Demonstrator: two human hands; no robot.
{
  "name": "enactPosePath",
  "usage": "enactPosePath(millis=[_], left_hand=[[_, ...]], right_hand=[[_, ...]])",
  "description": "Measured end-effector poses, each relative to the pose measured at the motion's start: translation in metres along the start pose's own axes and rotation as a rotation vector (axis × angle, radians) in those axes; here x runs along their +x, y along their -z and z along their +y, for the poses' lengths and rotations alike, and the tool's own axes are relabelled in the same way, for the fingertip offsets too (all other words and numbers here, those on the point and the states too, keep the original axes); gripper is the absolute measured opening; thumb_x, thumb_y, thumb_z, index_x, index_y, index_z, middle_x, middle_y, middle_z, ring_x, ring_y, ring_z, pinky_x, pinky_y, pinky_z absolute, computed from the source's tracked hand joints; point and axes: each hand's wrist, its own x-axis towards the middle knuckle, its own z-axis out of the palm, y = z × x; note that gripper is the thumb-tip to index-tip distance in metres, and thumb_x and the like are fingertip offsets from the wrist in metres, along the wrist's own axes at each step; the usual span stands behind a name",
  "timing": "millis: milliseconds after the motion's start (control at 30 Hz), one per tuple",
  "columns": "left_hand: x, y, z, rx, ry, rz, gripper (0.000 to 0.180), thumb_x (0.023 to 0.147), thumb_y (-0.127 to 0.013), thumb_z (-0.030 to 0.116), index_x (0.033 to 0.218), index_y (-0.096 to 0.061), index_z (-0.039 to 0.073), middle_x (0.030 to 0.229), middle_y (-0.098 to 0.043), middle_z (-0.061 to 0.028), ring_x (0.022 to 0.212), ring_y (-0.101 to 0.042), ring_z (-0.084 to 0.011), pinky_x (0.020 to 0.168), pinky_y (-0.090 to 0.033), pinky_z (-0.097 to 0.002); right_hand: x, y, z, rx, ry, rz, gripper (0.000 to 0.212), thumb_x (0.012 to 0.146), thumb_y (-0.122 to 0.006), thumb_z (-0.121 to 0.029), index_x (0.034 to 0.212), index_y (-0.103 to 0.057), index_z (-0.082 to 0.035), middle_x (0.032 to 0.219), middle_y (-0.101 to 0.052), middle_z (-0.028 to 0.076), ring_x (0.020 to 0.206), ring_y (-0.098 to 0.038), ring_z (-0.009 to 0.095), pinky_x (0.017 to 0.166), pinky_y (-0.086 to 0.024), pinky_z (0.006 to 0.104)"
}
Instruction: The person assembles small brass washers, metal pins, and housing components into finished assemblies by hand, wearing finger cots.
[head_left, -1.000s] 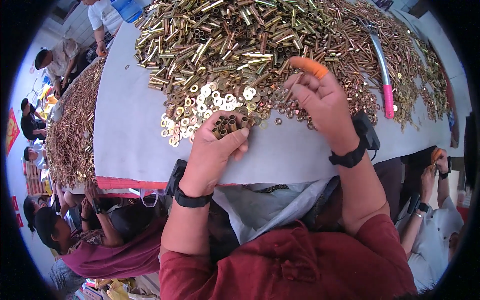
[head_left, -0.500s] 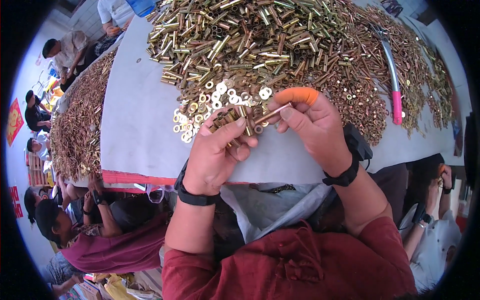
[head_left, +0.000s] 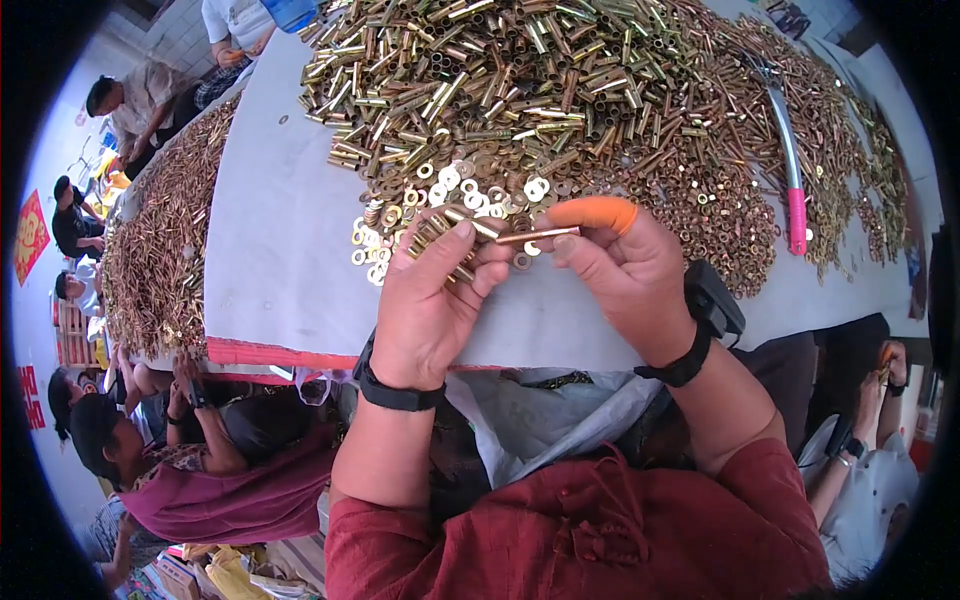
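My left hand [head_left: 415,300] is closed around several short brass-coloured metal sleeves [head_left: 430,236], the thumb pressing across them. One sleeve [head_left: 486,229] sticks out toward the right. Between thumb and fingers of my right hand [head_left: 635,275] is a slim copper-coloured bolt [head_left: 538,236], held almost level. Its left end meets the mouth of that sleeve; whether it is inside, I cannot tell. An orange finger cover [head_left: 597,213] wraps my right index finger. Just beyond both hands lie loose flat washers [head_left: 450,180], some shiny, some dull.
A large heap of metal sleeves [head_left: 480,70] fills the table's far side. Small nuts [head_left: 725,205] and bolts spread rightward, beside a pink-handled tool [head_left: 796,220]. Another parts-covered table [head_left: 160,240] stands left. A pale sack [head_left: 550,420] hangs at my lap. Several people sit nearby.
The bolt has swung from a slant to nearly level, and its end now meets the sleeve. That sleeve has tipped from upright toward the bolt. Both hands remain close together.
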Motion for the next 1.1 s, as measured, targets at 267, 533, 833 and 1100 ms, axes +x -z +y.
enactPosePath(millis=[267, 533, 833, 1100], left_hand=[[-0.001, -0.005, -0.005, 0.143, -0.147, 0.031, 0.016, 0.097, -0.059, 0.008, 0.113, -0.054, 0.004, 0.100, -0.069, -0.0144, 0.080, -0.069, -0.0185, 0.063, -0.057, -0.0263], [-0.001, -0.007, -0.003, 0.100, -0.143, 0.053, 0.016, 0.097, -0.060, 0.008, 0.112, -0.055, 0.004, 0.098, -0.070, -0.0133, 0.078, -0.068, -0.0161, 0.063, -0.056, -0.0262], [0.000, -0.007, -0.006, 0.129, -0.193, 0.042, 0.016, 0.097, -0.059, 0.006, 0.112, -0.055, 0.003, 0.099, -0.069, -0.0132, 0.078, -0.066, -0.0152, 0.062, -0.055, -0.0259], [-0.007, -0.018, -0.019, 0.309, -0.003, 0.054, 0.019, 0.096, -0.063, 0.010, 0.111, -0.053, 0.003, 0.082, -0.064, -0.0054, 0.059, -0.056, -0.0104, 0.054, -0.048, -0.0220]], right_hand=[[-0.004, 0.000, 0.003, -0.634, 0.094, -0.025, 0.019, 0.086, -0.073, -0.018, 0.098, -0.068, -0.004, 0.077, -0.065, 0.012, 0.063, -0.063, 0.025, 0.058, -0.049, 0.0341], [-0.003, 0.003, 0.013, -0.398, 0.031, 0.073, 0.015, 0.089, -0.069, -0.014, 0.097, -0.067, -0.002, 0.072, -0.065, 0.006, 0.062, -0.060, 0.013, 0.057, -0.048, 0.0278], [-0.007, -0.001, 0.016, -0.141, -0.176, 0.028, 0.017, 0.091, -0.068, -0.015, 0.098, -0.066, 0.001, 0.072, -0.063, 0.002, 0.063, -0.054, 0.006, 0.056, -0.046, 0.0245], [-0.001, 0.007, 0.012, -0.750, 0.119, -0.147, 0.030, 0.085, -0.075, -0.030, 0.093, -0.067, -0.003, 0.070, -0.066, 0.008, 0.060, -0.062, 0.016, 0.055, -0.048, 0.0317]])
